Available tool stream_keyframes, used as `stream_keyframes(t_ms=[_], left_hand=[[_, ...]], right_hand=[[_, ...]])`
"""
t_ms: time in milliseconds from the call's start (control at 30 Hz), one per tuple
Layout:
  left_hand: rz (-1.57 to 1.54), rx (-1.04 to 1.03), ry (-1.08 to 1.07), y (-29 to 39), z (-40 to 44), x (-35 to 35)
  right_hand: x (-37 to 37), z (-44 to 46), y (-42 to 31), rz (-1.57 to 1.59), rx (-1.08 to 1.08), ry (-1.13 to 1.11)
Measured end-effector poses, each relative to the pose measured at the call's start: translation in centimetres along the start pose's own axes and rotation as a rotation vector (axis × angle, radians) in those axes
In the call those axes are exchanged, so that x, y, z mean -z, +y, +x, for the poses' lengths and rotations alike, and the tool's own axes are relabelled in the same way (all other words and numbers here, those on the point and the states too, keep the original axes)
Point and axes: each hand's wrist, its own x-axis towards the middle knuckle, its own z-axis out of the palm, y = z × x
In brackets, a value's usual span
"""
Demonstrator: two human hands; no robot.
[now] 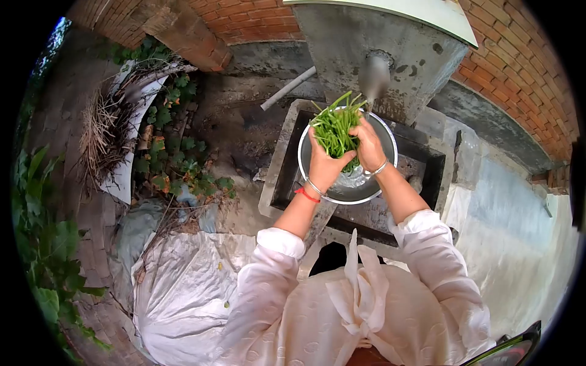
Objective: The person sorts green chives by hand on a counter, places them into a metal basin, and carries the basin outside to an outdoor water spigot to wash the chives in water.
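Note:
A bunch of long green leafy stems (334, 129) is gripped between my two hands over a round metal basin (305, 168). My left hand (325, 161), with a bangle and a red string at the wrist, wraps the bunch's left side. On the right side, my right hand (368, 146) closes round it, a bangle at that wrist too. Water (354, 179) lies in the basin below the greens. Just beyond the stems a blurred tap (375, 76) sticks out from the concrete wall. The lower ends of the bunch are partly hidden by my hands.
The basin rests over a rectangular concrete sink (282, 189). A grey pipe (289, 88) leans behind it on the left. Brick walls (519, 61) stand at the back. Dry twigs (101, 131), vines (162, 161) and a white sheet (183, 293) lie to the left.

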Motion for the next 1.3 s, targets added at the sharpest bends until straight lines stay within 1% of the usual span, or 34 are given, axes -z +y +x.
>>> stream_keyframes(t_ms=[33,67,100,200,233,333,367,400,467,500,533,567,600,633,667,700,733,767,900,1000,1033,1133,1167,1267,1300], left_hand=[[0.039,-0.035,-0.005,1.4,0.2,0.2],[0.001,-0.060,-0.006,2.6,0.6,0.3],[-0.037,-0.086,-0.008,3.8,0.9,0.3],[-0.320,0.072,-0.038,6.2,1.8,0.9],[-0.393,0.143,0.013,6.9,1.8,0.9],[-0.520,0.236,0.165,5.3,1.8,0.9],[-0.558,0.267,0.183,4.9,1.5,0.8],[-0.584,0.296,0.166,4.1,1.3,0.8],[-0.629,0.353,0.134,2.1,0.7,1.2],[-0.599,0.382,0.072,0.8,0.5,1.8],[-0.687,0.425,0.043,-0.1,0.2,2.3],[-0.777,0.465,0.014,-0.9,0.0,2.8],[-0.867,0.502,-0.018,-1.6,-0.1,3.2],[-0.854,0.493,-0.048,-2.2,-0.3,3.6],[-0.925,0.549,-0.029,-3.2,-0.3,4.1],[-0.996,0.604,-0.006,-4.0,-0.3,4.7],[-1.066,0.658,0.017,-4.7,-0.3,5.0],[-1.049,0.678,0.059,-5.4,-0.4,5.1],[-1.140,0.688,0.172,-6.4,-0.5,4.2],[-1.171,0.698,0.157,-8.3,-0.4,3.7],[-1.174,0.707,0.147,-8.8,-0.5,3.7],[-1.183,0.743,0.194,-10.9,-0.8,3.5],[-1.140,0.762,0.195,-11.6,-1.0,3.4],[-0.967,0.761,0.201,-9.4,-1.1,3.1],[-0.948,0.733,0.154,-9.2,-1.1,3.3]], right_hand=[[-0.2,0.1,-1.8,-0.028,0.053,-0.089],[-0.5,0.2,-3.0,-0.057,0.105,-0.177],[-0.9,0.2,-3.3,-0.098,0.171,-0.150],[-1.8,0.0,-4.5,-0.067,0.204,-0.106],[-2.1,-0.4,-4.4,-0.052,0.204,-0.083],[-2.5,-1.2,-3.2,0.054,0.131,-0.025],[-1.4,-1.2,-1.7,0.026,0.086,-0.094],[-1.8,-1.9,-1.7,-0.147,0.053,-0.060],[-0.7,-1.6,1.4,-0.716,0.261,-0.027],[-0.2,-1.5,1.6,-0.711,0.201,-0.020],[0.5,-1.2,1.8,-0.705,0.142,-0.016],[1.4,-0.8,2.4,-0.600,0.081,0.007],[1.9,-0.6,2.6,-0.330,-0.097,0.017],[2.6,-0.4,2.8,-0.143,-0.138,0.041],[3.2,-0.3,3.0,0.043,-0.177,0.065],[3.6,-0.3,2.7,0.102,-0.227,0.137],[4.4,0.0,3.2,0.105,-0.237,0.156],[4.6,0.0,3.6,0.117,-0.258,0.180],[5.1,0.5,5.8,0.177,-0.350,0.351],[3.8,-0.5,5.7,0.316,-0.288,0.427],[4.0,-0.7,6.4,0.368,-0.319,0.449],[4.1,-1.2,8.0,-0.067,-0.292,0.206],[3.9,-1.3,8.6,-0.091,-0.277,0.131],[5.0,-1.1,10.3,-0.097,-0.373,0.226],[4.9,-1.1,10.3,-0.027,-0.357,0.275]])
